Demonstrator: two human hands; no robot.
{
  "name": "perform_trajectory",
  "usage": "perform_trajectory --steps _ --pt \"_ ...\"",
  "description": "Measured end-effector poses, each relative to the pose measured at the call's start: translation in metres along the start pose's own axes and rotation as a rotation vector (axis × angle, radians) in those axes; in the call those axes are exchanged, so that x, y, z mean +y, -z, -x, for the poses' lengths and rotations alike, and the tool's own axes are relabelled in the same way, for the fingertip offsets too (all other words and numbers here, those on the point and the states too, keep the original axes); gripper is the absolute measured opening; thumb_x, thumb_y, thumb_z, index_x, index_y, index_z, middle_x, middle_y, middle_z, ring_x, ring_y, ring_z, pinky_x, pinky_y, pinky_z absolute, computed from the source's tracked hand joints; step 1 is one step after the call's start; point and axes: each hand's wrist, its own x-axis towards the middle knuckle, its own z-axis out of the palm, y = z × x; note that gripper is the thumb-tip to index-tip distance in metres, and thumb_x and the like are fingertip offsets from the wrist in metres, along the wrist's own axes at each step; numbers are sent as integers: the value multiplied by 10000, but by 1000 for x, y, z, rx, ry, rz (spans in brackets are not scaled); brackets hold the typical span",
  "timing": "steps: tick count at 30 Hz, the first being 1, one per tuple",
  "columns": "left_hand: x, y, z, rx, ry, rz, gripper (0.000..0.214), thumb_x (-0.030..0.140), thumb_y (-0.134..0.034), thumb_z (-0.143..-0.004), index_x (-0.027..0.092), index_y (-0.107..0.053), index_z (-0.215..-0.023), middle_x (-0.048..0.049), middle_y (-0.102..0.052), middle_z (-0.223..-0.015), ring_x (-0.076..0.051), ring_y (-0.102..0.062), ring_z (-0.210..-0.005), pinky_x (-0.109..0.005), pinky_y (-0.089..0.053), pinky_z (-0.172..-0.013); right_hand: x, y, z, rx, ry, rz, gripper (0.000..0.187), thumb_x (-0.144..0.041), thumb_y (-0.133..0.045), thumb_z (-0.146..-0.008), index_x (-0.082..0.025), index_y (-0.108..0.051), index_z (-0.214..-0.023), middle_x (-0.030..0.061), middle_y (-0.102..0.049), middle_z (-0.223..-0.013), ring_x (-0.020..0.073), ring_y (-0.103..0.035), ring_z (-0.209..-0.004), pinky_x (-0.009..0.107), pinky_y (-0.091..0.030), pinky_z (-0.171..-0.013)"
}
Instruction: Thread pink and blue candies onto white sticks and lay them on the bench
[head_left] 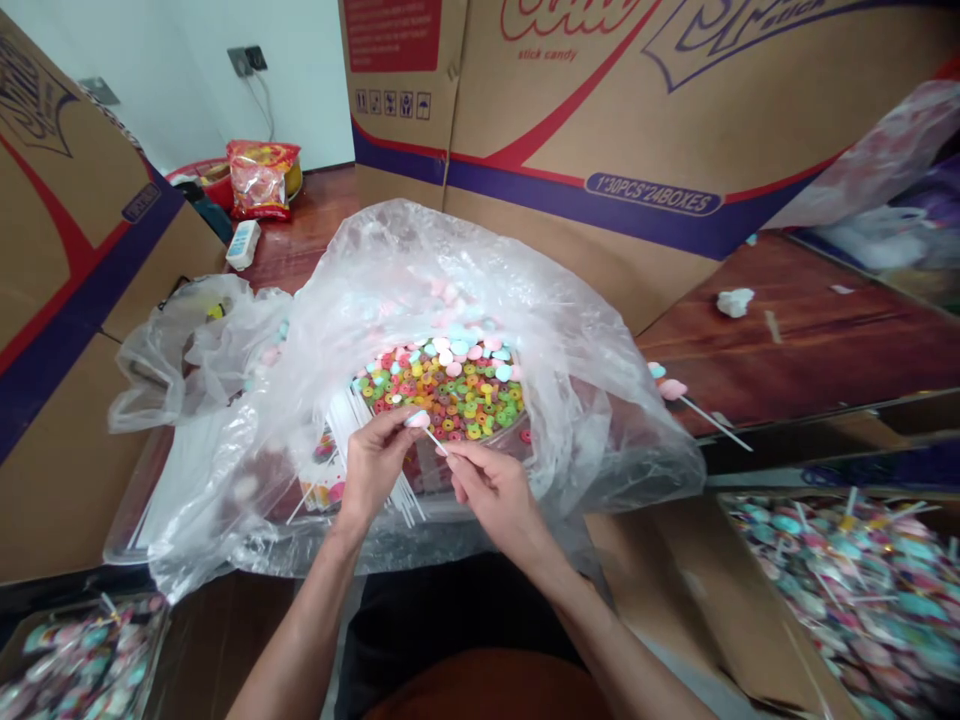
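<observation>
Head view: the left hand [379, 455] pinches a small pink-and-white marshmallow [418, 420] between thumb and finger, over the near side of the heap of ring candies [450, 398]. The right hand [491, 485], to the right and slightly nearer the body, grips a thin white stick [436, 441] near its lower end.

What matters most here seems to be the stick's line: its long axis slants from the right hand's fingertips up and leftward to the marshmallow, which lies at its far end. The left hand is the nearer one to the marshmallow, touching it; the right is apart from it, joined only through the stick. How deep the tip sits inside cannot be told.

Left of the heap lies a bundle of loose white sticks [346, 412]; at its far edge are loose pastel marshmallows [454, 352]. Clear plastic sheeting [592, 320] drapes around the heap. Well to the heap's right, a loaded stick [673, 389] pokes out past the sheeting above the surface [795, 330]. Beyond the heap stands a big printed carton [540, 130]; lower right of it, wrapped candies [862, 600] fill an open box.
</observation>
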Motion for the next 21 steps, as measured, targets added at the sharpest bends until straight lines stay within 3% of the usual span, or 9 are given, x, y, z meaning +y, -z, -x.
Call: perform_trajectory --steps 7,10,16,19,21 --pt "4 -5 24 81 -177 -249 252 282 -656 -878 270 -764 -1105 -48 -749 -1080 -210 -694 -1017 -317 -559 -896 -6 -19 1 69 -22 -45 262 -346 -476 -929 -173 -663 -866 -41 -484 -518 116 -444 -464 238 -349 -477" --pt "11 -10 33 56 -216 -314 290 268 -590 -921 275 -739 -1170 -64 -724 -1147 -210 -690 -1050 -318 -558 -915 -6 -21 -4 62 -36 -53 241 -346 -473 -925 -189 -605 -798 -37 -489 -533 121 -460 -478 240 -368 -490" --pt "15 -22 36 -139 -218 -258 297 257 -553 -939 266 -745 -1166 -63 -736 -1170 -214 -685 -1104 -315 -549 -959 2 -3 -8 106 -77 -99 276 -385 -508 -921 -197 -560 -725 -36 -489 -528 117 -449 -489 235 -358 -492" --pt "12 -25 24 -90 -163 -247 283 277 -561 -941 238 -741 -1155 -62 -756 -1092 -211 -706 -1008 -325 -563 -897 5 10 -2 83 -81 -61 289 -387 -509 -927 -199 -545 -709 -37 -491 -530 112 -439 -491 232 -335 -490" --pt "11 -26 13 -24 -180 -361 267 247 -562 -938 212 -738 -1136 -75 -744 -1046 -209 -698 -938 -334 -556 -862 8 17 2 105 -91 -27 286 -387 -516 -923 -199 -546 -709 -39 -491 -533 110 -436 -490 233 -327 -490"
